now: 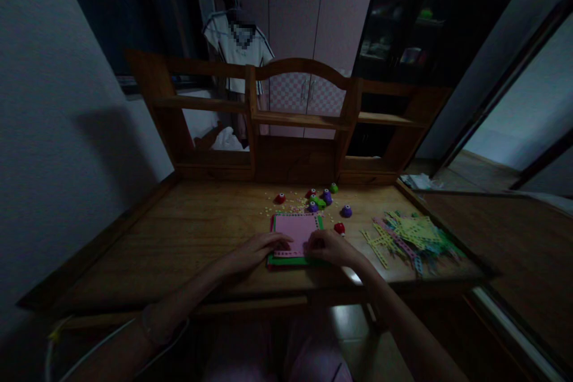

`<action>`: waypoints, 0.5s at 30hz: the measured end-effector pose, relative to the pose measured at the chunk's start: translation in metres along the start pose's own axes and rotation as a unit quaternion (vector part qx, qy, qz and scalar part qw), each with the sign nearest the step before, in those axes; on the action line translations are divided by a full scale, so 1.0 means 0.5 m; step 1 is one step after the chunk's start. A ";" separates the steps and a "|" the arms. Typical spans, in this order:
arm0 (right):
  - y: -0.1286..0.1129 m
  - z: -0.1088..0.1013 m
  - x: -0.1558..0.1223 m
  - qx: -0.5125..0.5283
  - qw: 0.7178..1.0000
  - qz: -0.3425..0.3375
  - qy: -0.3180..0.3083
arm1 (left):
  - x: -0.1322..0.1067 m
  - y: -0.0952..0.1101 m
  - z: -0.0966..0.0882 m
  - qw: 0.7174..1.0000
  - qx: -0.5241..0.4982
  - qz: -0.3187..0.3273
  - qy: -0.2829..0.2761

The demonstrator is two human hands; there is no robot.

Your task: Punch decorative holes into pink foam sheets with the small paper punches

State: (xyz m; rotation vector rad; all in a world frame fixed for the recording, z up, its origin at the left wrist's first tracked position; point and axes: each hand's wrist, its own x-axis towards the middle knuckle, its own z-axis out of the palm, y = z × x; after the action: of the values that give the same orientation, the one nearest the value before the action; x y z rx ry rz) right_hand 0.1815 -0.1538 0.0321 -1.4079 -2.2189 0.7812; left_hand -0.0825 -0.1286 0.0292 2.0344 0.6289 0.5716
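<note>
A pink paper sheet (295, 230) with a row of punched holes along its edges lies on green sheets (286, 261), with a strip of red showing at the left side. My left hand (264, 246) rests over the left part of the pink sheet, fingers stretched out flat. At the lower right edge of that sheet is my right hand (329, 246), its fingers curled together; whatever is between them is hidden. Close beyond the right hand sits a small red rounded craft punch (339, 228).
More punches, including a purple one (346, 211) and a red one (280, 198), stand behind the sheets among scattered paper bits (295, 209). Punched paper strips (414, 233) are heaped at the right on the wooden desk (179, 233). A wooden shelf (299, 121) borders the back.
</note>
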 end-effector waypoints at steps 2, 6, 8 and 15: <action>0.001 0.000 -0.001 0.004 1.000 -0.002 0.001 | 0.000 0.002 -0.004 1.000 -0.008 -0.006 -0.006; 0.003 0.000 -0.003 0.019 1.000 -0.011 0.008 | 0.000 0.004 -0.007 0.999 0.030 0.007 -0.017; 0.004 0.000 -0.004 0.025 1.000 -0.017 0.010 | 0.000 0.004 -0.004 0.997 0.075 0.027 -0.020; 0.003 0.001 -0.004 0.028 0.999 -0.017 0.013 | -0.001 0.006 0.003 0.985 0.163 0.055 -0.024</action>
State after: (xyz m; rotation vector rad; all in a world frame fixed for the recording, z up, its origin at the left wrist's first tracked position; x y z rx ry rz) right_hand 0.1831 -0.1551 0.0306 -1.3432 -2.1786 0.8030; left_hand -0.0816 -0.1311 0.0310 2.3948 0.6152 0.5080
